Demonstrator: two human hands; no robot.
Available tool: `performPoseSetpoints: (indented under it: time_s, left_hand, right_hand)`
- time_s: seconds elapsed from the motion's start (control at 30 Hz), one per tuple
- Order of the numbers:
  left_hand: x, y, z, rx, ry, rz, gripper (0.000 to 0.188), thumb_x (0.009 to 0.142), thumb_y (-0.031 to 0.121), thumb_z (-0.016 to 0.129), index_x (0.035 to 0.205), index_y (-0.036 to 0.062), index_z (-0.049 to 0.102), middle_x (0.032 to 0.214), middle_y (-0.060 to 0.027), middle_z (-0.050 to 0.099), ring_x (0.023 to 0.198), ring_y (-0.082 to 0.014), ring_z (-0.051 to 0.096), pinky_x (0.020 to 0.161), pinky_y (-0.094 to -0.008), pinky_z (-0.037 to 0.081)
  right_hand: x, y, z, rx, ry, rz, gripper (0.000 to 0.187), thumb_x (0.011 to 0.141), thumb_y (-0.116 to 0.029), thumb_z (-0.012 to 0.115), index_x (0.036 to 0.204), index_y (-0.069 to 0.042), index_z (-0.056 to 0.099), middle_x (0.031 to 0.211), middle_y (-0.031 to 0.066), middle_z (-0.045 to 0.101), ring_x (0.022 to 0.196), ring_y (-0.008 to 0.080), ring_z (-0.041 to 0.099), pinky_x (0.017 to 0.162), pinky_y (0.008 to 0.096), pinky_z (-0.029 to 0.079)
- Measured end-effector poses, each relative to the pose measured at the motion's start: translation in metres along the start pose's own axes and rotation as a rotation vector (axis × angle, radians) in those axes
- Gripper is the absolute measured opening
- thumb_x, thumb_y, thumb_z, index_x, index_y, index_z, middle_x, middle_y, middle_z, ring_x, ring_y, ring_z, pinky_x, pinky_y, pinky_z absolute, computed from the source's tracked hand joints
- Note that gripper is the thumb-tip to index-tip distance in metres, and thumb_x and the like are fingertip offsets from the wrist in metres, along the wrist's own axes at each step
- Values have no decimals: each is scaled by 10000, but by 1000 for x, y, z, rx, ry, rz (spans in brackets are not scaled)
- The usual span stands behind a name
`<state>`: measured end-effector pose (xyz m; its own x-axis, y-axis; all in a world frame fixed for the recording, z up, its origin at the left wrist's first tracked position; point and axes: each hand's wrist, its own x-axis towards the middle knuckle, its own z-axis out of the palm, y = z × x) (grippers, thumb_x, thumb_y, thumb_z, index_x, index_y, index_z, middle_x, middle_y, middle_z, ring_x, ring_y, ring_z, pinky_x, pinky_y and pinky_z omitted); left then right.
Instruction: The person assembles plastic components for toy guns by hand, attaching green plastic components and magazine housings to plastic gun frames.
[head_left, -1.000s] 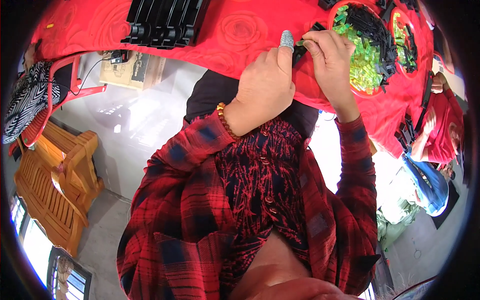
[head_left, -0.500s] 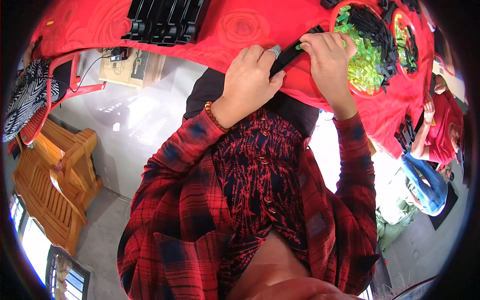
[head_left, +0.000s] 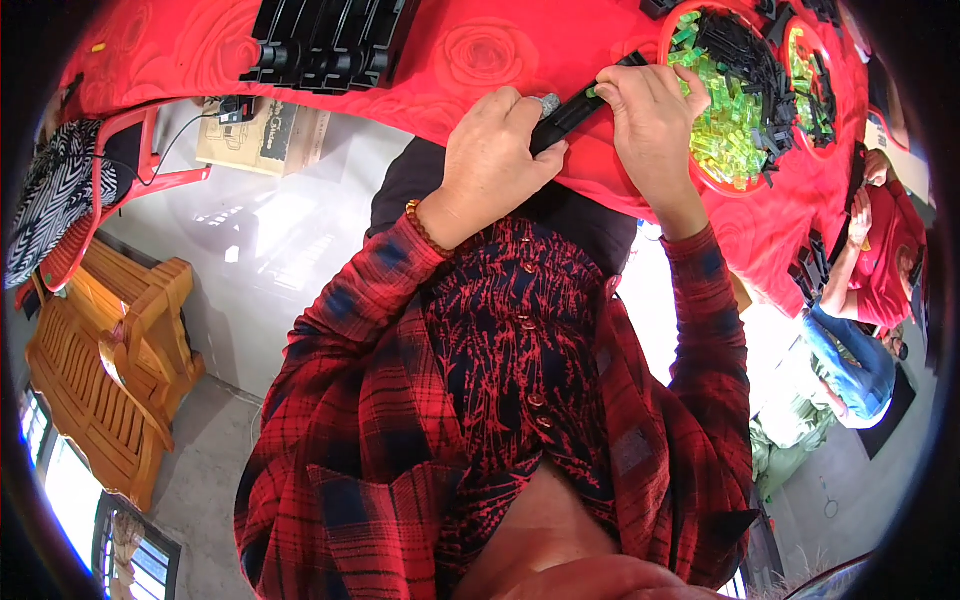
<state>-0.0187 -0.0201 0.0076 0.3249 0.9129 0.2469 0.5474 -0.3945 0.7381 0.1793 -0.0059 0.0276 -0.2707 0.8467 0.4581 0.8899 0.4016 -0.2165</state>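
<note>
Black strip (head_left: 572, 105): gripped at both ends.
Left hand (head_left: 495, 150): closed on it.
Right hand (head_left: 648, 105): pinched its end, beside red bowl (head_left: 668, 30).

Tan cardboard box (head_left: 262, 138) on floor under red table (head_left: 440, 60)

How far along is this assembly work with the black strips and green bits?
Done: a stack of black parts sits on the red table. In hand: left hand and right hand grip one black strip. Left: a red bowl still full of green pieces.
</note>
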Motion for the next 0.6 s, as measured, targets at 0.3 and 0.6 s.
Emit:
performPoseSetpoints:
  time_s: [0.3, 0.6]
  left_hand:
    - [1, -2, 0, -23, -1, -9, 318, 689, 206, 797, 882, 5, 645, 790, -123, 549, 748, -321, 574, 647, -416, 477]
    - [1, -2, -1, -38, 2, -9, 320, 685, 200, 798, 898, 6, 659, 785, -120, 551, 746, -319, 575, 649, -412, 477]
  right_hand:
    - [0, -4, 1, -38, -11, -4, 94, 821, -160, 712, 875, -146, 635, 808, -13, 648, 822, 195, 599, 960, 437, 323]
    - [-3, -7, 4, -42, 6, 30, 95, 819, -145, 709, 876, -144, 633, 814, -17, 647, 835, 195, 597, 969, 442, 317]
